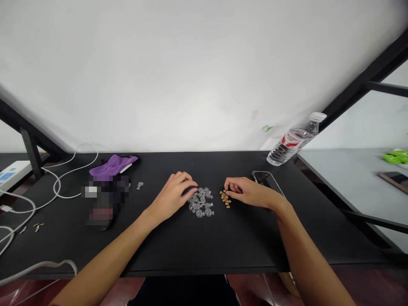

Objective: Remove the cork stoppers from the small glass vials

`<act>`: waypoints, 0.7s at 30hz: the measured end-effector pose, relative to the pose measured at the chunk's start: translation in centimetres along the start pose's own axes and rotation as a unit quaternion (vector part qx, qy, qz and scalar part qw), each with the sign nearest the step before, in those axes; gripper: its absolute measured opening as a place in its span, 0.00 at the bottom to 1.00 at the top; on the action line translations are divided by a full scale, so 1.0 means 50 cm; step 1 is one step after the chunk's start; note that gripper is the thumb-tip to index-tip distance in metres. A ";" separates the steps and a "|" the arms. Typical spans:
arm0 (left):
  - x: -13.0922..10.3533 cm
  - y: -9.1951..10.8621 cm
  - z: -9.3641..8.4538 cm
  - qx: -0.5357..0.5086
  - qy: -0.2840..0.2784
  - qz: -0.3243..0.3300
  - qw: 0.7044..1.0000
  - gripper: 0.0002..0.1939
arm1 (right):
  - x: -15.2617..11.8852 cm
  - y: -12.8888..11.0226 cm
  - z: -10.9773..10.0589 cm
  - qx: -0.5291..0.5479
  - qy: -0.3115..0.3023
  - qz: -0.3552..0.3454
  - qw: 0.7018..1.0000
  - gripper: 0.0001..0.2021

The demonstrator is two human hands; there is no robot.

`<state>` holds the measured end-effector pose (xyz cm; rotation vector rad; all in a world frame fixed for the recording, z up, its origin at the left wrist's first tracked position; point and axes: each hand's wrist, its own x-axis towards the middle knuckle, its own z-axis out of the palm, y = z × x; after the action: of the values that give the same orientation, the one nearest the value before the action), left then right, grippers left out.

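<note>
A loose cluster of small clear plastic pieces [200, 203], rounded with little tails, lies on the black table near its middle. My left hand [176, 192] is at the cluster's left edge, its fingers bent and the thumb apart from the forefinger, with nothing visible between them. To the right of the cluster sits a small pile of tan, chip-like pieces [225, 199]. Over this pile's upper right side, my right hand [244, 190] has curled fingers, with thumb and forefinger close together. Whatever its fingertips may hold is too small to make out.
A phone [267, 180] lies partly behind my right hand. A water bottle [295, 140] stands at the back right. On the left are a purple cloth [113, 165], a blurred-out item, a single clear piece [140, 185] and white cables [57, 187]. Black frame bars flank the table [191, 250].
</note>
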<state>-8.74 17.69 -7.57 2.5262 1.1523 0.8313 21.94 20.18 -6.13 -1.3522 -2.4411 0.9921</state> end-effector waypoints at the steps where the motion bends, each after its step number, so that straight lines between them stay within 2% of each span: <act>1: 0.001 -0.013 -0.008 0.017 0.020 -0.017 1.000 0.08 | -0.001 -0.001 -0.002 0.003 -0.001 0.000 1.000 0.09; 4: 0.000 -0.055 -0.024 0.067 0.028 -0.060 0.996 0.11 | -0.005 -0.004 -0.005 0.009 0.003 0.005 1.000 0.10; 8: -0.006 -0.091 -0.032 0.081 -0.028 -0.085 0.993 0.16 | -0.004 -0.007 -0.004 0.022 0.013 0.002 1.000 0.12; 13: -0.009 -0.095 -0.041 0.075 -0.063 -0.088 0.991 0.16 | -0.004 -0.013 -0.004 0.023 0.016 -0.003 1.000 0.11; 21: -0.014 -0.105 -0.054 0.046 -0.083 -0.074 0.993 0.14 | -0.009 -0.031 -0.010 0.025 0.088 -0.008 0.996 0.12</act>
<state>-13.92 20.58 -7.94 2.4894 1.3286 0.5342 21.36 19.51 -4.73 -1.3396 -2.2797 0.8846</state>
